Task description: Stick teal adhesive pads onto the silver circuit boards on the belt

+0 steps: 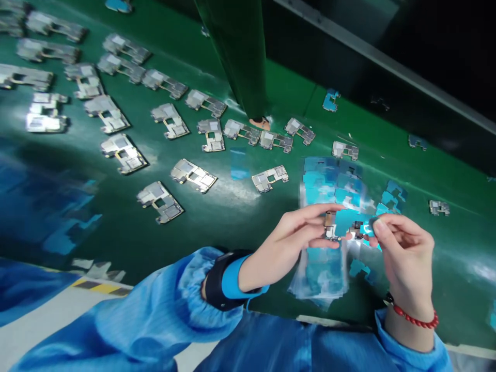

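Note:
My left hand grips a small circuit board along its edges, fingers above and below it. A blue film covers the board's middle. At the board's right end, my right hand pinches a curled piece of blue film between thumb and fingertips; whether that piece is joined to the rest I cannot tell. Below both hands lies a stack of clear sheets with blue film pieces. Loose blue film pieces lie to its right, another nearer me.
Several circuit boards are spread over the green mat to the left. Single boards lie farther right, one near the right side. A dark green post rises at the back. Blue film lies mid-table.

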Available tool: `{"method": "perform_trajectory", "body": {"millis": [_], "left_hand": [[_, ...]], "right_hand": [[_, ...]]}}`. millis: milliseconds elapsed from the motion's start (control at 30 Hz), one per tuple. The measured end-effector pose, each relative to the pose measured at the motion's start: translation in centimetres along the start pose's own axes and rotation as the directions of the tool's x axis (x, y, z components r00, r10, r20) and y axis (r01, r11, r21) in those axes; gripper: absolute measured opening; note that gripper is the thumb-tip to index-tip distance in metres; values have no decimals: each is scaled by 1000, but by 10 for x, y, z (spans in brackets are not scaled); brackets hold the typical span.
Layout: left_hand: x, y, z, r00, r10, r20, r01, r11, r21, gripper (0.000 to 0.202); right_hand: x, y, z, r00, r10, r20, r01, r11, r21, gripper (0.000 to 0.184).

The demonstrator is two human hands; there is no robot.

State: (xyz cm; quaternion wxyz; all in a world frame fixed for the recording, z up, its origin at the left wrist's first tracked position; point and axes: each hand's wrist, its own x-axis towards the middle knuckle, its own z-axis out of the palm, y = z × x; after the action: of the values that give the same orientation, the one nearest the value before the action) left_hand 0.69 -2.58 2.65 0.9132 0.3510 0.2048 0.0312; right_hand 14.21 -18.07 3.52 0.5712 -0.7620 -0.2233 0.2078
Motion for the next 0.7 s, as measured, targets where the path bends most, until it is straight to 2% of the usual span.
{"method": "perform_trajectory", "body": {"millis": [233, 467, 700], "left_hand": [[1, 6, 1, 999, -23, -42, 24, 999, 24, 43], [0, 7, 3, 1000, -20, -21, 20, 999, 30, 41], [-1, 2, -2, 998, 48, 34, -48, 999, -4, 38]], "right_hand": [[-6, -6, -2, 1000, -24, 6, 24, 996, -88, 2], [-7, -7, 0, 998, -64, -20, 61, 991, -122, 3], [-8, -9, 1, 997, -69, -18, 65, 986, -153, 2]]}}
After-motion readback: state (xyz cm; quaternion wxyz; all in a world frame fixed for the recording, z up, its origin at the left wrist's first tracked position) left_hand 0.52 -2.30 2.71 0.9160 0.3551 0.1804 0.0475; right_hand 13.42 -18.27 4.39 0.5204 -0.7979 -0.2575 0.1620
